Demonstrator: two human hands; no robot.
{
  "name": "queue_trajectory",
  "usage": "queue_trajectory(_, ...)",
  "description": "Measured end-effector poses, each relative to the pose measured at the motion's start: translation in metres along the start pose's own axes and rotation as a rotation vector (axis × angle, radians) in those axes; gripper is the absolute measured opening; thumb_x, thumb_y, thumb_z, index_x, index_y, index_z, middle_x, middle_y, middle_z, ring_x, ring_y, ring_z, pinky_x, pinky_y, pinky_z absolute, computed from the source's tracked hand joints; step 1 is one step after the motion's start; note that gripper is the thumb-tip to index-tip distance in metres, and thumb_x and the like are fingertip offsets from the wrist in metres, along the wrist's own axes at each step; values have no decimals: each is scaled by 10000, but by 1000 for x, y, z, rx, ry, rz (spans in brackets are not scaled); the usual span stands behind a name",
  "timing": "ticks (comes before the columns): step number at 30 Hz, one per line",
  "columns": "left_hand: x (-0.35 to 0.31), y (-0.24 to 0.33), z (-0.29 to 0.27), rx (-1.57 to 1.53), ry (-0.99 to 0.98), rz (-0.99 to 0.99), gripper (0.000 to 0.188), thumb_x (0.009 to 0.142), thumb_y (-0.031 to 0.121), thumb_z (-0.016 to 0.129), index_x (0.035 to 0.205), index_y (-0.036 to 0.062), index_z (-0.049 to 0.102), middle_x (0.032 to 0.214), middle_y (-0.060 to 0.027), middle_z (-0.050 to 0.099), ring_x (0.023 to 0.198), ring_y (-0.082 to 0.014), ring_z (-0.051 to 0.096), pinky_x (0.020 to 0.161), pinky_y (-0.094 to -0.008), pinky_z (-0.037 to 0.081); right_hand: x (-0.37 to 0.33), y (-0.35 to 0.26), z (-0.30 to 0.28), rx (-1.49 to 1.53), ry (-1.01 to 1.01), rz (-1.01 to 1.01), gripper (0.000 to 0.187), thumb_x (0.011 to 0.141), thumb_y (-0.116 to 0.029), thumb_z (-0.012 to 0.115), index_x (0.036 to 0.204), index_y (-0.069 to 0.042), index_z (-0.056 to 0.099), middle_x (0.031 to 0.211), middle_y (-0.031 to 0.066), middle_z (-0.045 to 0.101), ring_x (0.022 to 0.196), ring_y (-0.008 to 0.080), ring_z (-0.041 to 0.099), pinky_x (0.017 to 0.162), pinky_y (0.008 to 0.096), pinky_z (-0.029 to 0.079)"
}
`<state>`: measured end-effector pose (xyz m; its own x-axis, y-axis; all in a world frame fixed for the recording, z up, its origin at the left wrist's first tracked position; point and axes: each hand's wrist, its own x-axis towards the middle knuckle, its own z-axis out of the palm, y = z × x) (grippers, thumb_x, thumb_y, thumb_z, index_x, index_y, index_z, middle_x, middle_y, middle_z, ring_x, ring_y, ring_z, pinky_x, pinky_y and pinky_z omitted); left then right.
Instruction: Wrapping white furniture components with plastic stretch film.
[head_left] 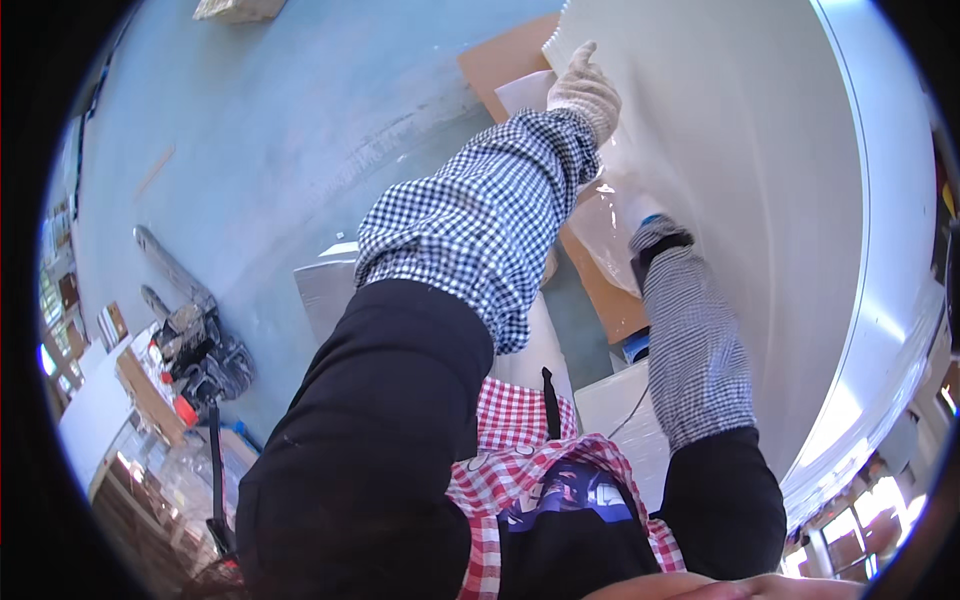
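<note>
My left hand (585,97), in an off-white knit glove, is at the left edge of a large pale panel (770,170). One finger points up and away; the others look curled at that edge, their contact partly hidden. Thin ridges show along the edge beyond the glove. Lower and to the right, my right hand (643,208) is a pale blur against the panel, close to a sheet of clear film (612,235). Its fingers cannot be made out. Brown cardboard (600,290) lies under the film and the panel's edge.
A pallet jack (200,340) stands on the blue-grey floor (270,130) to the left, near boards and wrapped goods. A pale block (238,8) lies at the far left. Clear wrap (870,440) hangs along the right side, below the panel's bright rim.
</note>
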<state>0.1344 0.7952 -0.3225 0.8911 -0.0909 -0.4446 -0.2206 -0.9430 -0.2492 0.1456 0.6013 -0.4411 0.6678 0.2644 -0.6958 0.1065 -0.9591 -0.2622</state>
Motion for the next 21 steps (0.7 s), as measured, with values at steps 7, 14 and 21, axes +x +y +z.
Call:
queue_trajectory(7,-158,12,120,-754,149,-452,454,816,263,656,1251,151,596,1244,-78,619,1239,-268,513,1173,-500,227,20,-33,-27,382,-120,40,634,900,-409,634,1364,17,554,1407,160,549,1287,274,494,1081,382,370)
queue_trajectory(14,-406,58,235,-954,-667,-1038,477,872,366,527,1265,120,637,1310,-138,627,1251,-270,553,1091,-429,336,19,-21,-24,408,-189,64,656,908,-445,627,1399,-21,536,1446,157,518,1328,279,457,1109,392,341)
queue_trajectory(21,-509,105,213,-1065,-1047,-1152,462,880,357,535,1253,109,645,1297,-177,626,1241,-338,552,1069,-433,378,17,-60,-53,278,-174,204,759,865,-515,621,1417,-7,507,1502,198,450,1401,318,389,1148,417,296)
